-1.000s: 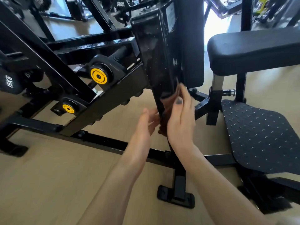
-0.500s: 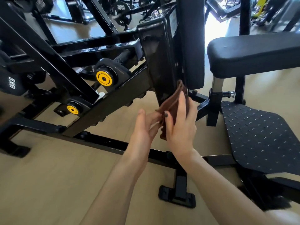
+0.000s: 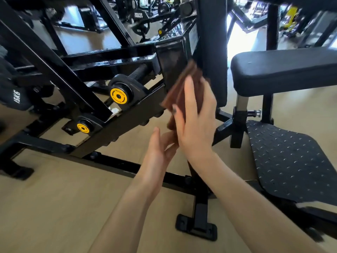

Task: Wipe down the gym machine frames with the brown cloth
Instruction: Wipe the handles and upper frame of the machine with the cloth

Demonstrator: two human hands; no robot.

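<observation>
The folded brown cloth [image 3: 179, 88] lies flat against the black upright post [image 3: 172, 63] of the gym machine frame. My right hand [image 3: 195, 119] presses the cloth to the post, fingers stretched upward over it. Its thumb pinches the cloth's lower edge. My left hand [image 3: 158, 150] hovers just below and left of the right hand, fingers apart, its fingertips near the cloth's hanging lower end. The part of the post behind the cloth and my right hand is hidden.
A slanted black beam with yellow end caps [image 3: 118, 95] runs down to the left. A black padded seat [image 3: 284, 70] and a studded footplate [image 3: 291, 161] stand to the right. A base foot [image 3: 197, 229] sits on the tan floor, and a weight plate [image 3: 16, 97] hangs at the left.
My right hand has slid the cloth upward along the upright post. My left hand has stayed lower and come apart from the cloth.
</observation>
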